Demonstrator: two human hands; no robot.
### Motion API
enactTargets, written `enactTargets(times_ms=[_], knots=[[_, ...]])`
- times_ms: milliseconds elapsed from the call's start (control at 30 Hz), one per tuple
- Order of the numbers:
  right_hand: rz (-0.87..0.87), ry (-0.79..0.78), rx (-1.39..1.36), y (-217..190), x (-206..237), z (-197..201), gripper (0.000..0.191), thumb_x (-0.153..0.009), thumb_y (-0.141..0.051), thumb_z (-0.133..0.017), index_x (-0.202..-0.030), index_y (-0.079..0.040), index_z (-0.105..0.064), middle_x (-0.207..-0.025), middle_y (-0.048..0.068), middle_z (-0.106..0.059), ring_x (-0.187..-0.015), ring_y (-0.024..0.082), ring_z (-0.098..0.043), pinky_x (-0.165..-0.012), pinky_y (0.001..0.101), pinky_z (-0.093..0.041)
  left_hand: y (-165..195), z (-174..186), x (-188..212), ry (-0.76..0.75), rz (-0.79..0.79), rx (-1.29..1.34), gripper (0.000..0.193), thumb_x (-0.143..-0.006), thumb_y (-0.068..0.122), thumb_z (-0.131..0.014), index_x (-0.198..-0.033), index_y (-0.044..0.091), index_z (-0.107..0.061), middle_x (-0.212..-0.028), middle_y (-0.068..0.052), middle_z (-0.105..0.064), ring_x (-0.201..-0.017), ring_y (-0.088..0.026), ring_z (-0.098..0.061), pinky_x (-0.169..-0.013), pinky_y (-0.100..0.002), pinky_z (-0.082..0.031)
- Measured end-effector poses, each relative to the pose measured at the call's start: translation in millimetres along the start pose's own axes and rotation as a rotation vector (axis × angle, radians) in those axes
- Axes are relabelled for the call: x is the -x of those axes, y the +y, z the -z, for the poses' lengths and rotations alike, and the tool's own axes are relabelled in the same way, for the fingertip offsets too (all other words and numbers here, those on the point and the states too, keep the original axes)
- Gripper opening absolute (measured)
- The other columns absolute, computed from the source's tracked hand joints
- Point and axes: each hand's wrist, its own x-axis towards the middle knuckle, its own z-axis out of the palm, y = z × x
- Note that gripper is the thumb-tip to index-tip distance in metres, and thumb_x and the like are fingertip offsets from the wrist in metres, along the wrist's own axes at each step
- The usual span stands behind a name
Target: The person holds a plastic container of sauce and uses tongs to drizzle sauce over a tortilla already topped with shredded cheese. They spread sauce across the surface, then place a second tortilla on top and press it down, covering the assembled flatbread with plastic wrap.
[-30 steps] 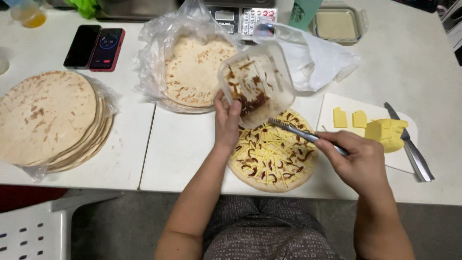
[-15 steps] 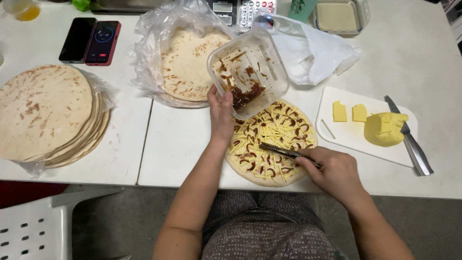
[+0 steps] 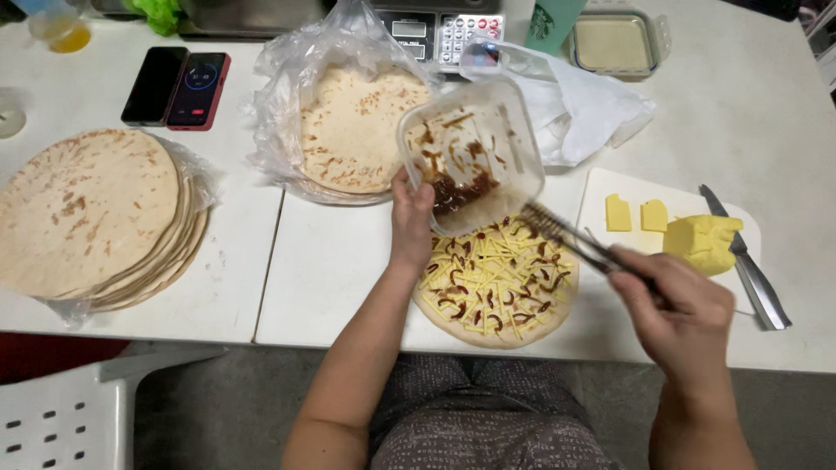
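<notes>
a: what has changed from half a second back?

b: the right hand (image 3: 675, 300) has pulled back toward the table edge. its fingers are closed round the handle of the fork (image 3: 575, 244), whose blurred prongs now sit at the lip of the tub rather than low over the topped flatbread (image 3: 496, 283). the left hand (image 3: 411, 213) is curled shut on the near corner of the clear plastic tub (image 3: 475, 152), tilted as before, with dark sauce pooled in its low corner just beside the thumb.

a: and the flatbread?

b: on the table between the two hands, just under the tub, covered in yellow shreds and dark red strips.

a: any packaging?

b: beyond the left hand, a clear bag (image 3: 287, 96) lies open round a bare flatbread. far out to its left, a tall stack of flatbreads (image 3: 87, 213) sits on crumpled film. past the tub lies a loose white plastic bag (image 3: 592, 104); beyond that, a shallow lidded box (image 3: 614, 43) with pale contents.

a: right of the fork?

b: a white board (image 3: 610, 187) with a yellow block and slices, and a knife (image 3: 749, 261) along its far edge.
</notes>
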Motion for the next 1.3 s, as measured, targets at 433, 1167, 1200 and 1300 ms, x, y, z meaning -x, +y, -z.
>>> enactTargets(times_ms=[433, 1167, 1200, 1300], knots=[[0.294, 0.018, 0.415, -17, -35, -36, 0.024, -0.093, -0.025, -0.08, -0.112, -0.01, -0.08, -0.078, 0.005, -0.07, -0.061, 0.016, -0.063, -0.055, 0.0307, -0.048, -5, -7, 7, -0.1, -0.05, -0.147, 0.092, -0.093, 0.06, -0.054, -0.157, -0.002, -0.029, -0.144, -0.026, -0.054, -0.136, -0.03, -0.05, -0.113, -0.043, -0.039], [0.221, -0.114, 0.343, -52, -56, -48, 0.018, -0.09, -0.024, -0.08, -0.101, -0.01, -0.083, -0.073, 0.004, -0.073, -0.052, 0.016, -0.064, -0.05, 0.0319, -0.05, 3, -11, 10, -0.127, -0.105, -0.077, 0.094, -0.093, 0.06, -0.058, -0.155, -0.002, -0.024, -0.138, -0.025, -0.061, -0.127, -0.028, -0.061, -0.108, -0.04, -0.047], [0.234, -0.109, 0.346, -51, -56, -48, 0.018, -0.09, -0.024, -0.08, -0.101, -0.01, -0.083, -0.073, 0.004, -0.073, -0.053, 0.016, -0.064, -0.051, 0.0318, -0.05, 3, -10, 10, -0.123, -0.091, -0.088, 0.095, -0.092, 0.061, -0.057, -0.155, -0.002, -0.024, -0.137, -0.025, -0.061, -0.126, -0.028, -0.061, -0.108, -0.04, -0.047], [0.276, -0.106, 0.375, -50, -57, -51, 0.018, -0.09, -0.025, -0.08, -0.1, -0.01, -0.082, -0.073, 0.004, -0.073, -0.054, 0.016, -0.064, -0.05, 0.0319, -0.049, 3, -10, 10, -0.122, -0.081, -0.097, 0.097, -0.091, 0.062, -0.058, -0.155, -0.002, -0.023, -0.138, -0.026, -0.06, -0.127, -0.028, -0.06, -0.108, -0.04, -0.047]])
